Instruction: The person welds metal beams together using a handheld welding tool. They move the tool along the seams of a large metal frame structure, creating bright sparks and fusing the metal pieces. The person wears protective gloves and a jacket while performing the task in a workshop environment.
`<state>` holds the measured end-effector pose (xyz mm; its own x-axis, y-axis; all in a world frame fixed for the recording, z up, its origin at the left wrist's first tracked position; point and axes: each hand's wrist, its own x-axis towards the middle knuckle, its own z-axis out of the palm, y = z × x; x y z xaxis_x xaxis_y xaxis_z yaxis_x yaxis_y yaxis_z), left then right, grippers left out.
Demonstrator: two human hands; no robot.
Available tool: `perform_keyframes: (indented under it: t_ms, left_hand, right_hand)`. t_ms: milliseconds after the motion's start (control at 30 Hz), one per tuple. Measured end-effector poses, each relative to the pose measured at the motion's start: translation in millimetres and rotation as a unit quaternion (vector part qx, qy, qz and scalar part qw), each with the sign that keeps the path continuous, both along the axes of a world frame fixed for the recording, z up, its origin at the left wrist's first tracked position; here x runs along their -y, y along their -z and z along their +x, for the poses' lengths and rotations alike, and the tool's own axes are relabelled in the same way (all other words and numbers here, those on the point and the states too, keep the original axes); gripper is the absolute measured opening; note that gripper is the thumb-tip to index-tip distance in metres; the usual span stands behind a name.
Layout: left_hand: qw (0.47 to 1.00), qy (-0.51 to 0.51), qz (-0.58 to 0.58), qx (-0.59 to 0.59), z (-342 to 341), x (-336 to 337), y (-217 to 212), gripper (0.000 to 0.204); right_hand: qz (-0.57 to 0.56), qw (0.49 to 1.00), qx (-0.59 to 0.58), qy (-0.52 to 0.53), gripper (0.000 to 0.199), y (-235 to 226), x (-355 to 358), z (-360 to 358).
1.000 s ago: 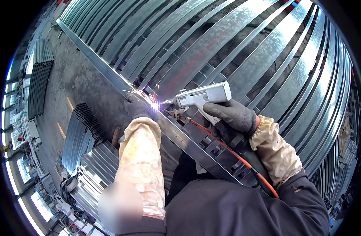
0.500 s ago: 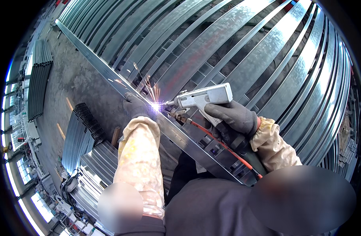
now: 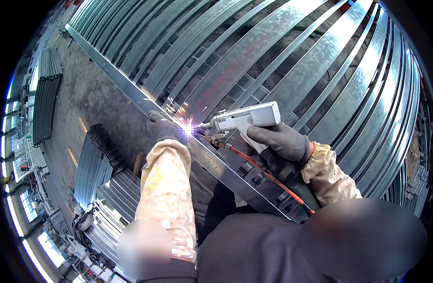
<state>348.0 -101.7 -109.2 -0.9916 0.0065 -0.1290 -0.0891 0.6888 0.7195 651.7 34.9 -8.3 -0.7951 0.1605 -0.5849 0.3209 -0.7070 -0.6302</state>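
Because the welding gun (image 3: 248, 117) looks rigid and weighty, the right hand (image 3: 286, 142) wraps its handle (image 3: 255, 145); whether the left hand (image 3: 163, 128) grips the near steel rail (image 3: 221, 168) is unclear.

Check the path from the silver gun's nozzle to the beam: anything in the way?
Nothing visible: the right hand holds the silver gun, its nozzle pointing at the flash on the beam, whose glare hides any contact.
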Motion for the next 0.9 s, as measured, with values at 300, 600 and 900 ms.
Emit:
perform_keyframes:
  t_ms: [300, 600, 900]
  left_hand:
    - [0.999, 0.008, -0.021, 0.033, -0.6, -0.9, -7.5, 0.062]
    - [0.999, 0.009, -0.009, 0.03, -6.8, 2.5, 3.9, 0.062]
    - [0.999, 0.005, -0.012, 0.031, -1.7, -0.4, -2.8, 0.063]
  right_hand:
    - [0.059, 0.998, -0.035, 0.017, 0.04, 9.1, 4.5, 3.6]
    - [0.056, 0.997, -0.046, 0.018, 0.043, 4.8, 5.8, 6.0]
    - [0.047, 0.998, -0.025, 0.032, 0.042, 9.9, 8.9, 13.7]
